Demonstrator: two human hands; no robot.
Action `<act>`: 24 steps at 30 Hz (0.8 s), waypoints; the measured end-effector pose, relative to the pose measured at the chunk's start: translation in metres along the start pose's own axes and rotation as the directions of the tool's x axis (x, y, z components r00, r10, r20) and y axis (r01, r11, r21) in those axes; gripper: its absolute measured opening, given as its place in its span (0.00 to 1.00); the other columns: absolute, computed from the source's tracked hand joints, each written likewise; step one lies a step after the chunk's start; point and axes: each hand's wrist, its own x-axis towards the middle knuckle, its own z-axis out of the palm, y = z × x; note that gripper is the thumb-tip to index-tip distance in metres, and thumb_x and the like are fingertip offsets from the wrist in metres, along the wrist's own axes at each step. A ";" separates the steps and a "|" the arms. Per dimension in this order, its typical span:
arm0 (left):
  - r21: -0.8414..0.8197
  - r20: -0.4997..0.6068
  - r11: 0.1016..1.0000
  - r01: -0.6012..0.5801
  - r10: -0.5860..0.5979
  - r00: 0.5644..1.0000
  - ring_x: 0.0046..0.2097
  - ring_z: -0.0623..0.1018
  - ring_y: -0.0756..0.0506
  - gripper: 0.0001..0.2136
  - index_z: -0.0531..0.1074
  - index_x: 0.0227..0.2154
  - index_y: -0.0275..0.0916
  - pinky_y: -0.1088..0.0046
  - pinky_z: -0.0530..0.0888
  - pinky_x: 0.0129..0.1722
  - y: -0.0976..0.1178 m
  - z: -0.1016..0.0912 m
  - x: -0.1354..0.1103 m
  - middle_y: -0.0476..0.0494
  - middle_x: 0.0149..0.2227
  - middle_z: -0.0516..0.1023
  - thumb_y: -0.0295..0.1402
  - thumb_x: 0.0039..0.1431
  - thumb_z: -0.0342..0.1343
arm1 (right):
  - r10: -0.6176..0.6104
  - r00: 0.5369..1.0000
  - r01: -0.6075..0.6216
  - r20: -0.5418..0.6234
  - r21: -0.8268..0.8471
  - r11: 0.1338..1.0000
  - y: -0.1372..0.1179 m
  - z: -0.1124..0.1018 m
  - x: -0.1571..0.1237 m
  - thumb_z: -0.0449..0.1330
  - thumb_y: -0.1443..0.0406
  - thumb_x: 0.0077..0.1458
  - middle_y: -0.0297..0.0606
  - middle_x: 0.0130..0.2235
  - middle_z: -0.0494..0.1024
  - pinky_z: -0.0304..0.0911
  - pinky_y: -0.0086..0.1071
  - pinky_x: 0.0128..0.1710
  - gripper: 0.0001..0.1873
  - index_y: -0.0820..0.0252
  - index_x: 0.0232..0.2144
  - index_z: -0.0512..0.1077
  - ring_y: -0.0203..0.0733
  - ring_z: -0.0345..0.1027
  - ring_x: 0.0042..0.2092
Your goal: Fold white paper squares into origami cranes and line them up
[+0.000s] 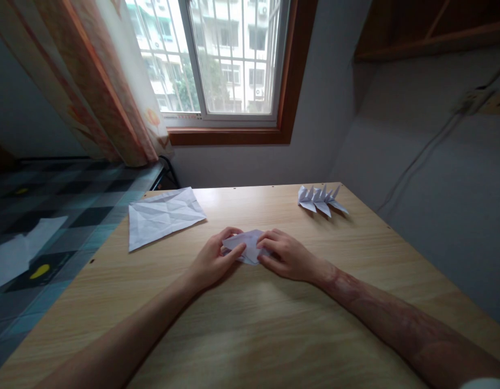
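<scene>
Between my two hands, at the middle of the table, lies a small folded sheet of white paper (252,243). My left hand (219,254) grips its left end, thumb on top and fingers behind. At the right end, my right hand (284,254) has its bent fingers and thumb closed on the paper's edge. Farther back on the right stand several folded white paper pieces (318,200) with pointed tips, set close together in a row. A creased, unfolded sheet of white paper (166,216) lies flat beyond my left hand.
The light wooden table (241,335) reaches back to the wall below a barred window (237,59). On the left is a bed with a checked cover (71,189), with white sheets (22,251) on it. A cable (415,156) hangs down the right wall.
</scene>
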 end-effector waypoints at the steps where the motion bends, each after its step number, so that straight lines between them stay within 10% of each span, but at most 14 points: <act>1: 0.006 0.001 1.000 0.006 -0.006 1.000 0.40 0.81 0.43 0.17 0.77 0.49 0.38 0.72 0.75 0.35 0.000 0.000 0.000 0.42 0.41 0.83 0.46 0.68 0.63 | -0.002 1.000 0.002 0.005 0.006 1.000 0.000 -0.001 0.000 0.65 0.64 0.71 0.45 0.51 0.82 0.71 0.46 0.56 0.05 0.55 0.48 0.76 0.52 0.74 0.52; 13: -0.094 -0.013 0.994 0.055 -0.057 0.998 0.31 0.68 0.49 0.17 0.76 0.52 0.38 0.74 0.64 0.32 -0.006 -0.001 0.001 0.55 0.29 0.68 0.33 0.60 0.58 | 0.051 0.998 -0.047 -0.039 0.102 0.994 0.001 -0.002 0.000 0.70 0.66 0.66 0.39 0.43 0.84 0.73 0.41 0.49 0.06 0.54 0.35 0.76 0.47 0.76 0.45; 24: -0.003 0.245 0.983 0.183 -0.177 0.953 0.29 0.66 0.48 0.20 0.79 0.49 0.38 0.73 0.60 0.30 -0.005 -0.024 0.014 0.57 0.25 0.64 0.38 0.54 0.65 | 0.010 1.000 -0.009 -0.013 0.095 0.995 0.003 -0.002 0.001 0.64 0.63 0.74 0.41 0.43 0.84 0.72 0.41 0.49 0.09 0.55 0.37 0.78 0.47 0.75 0.45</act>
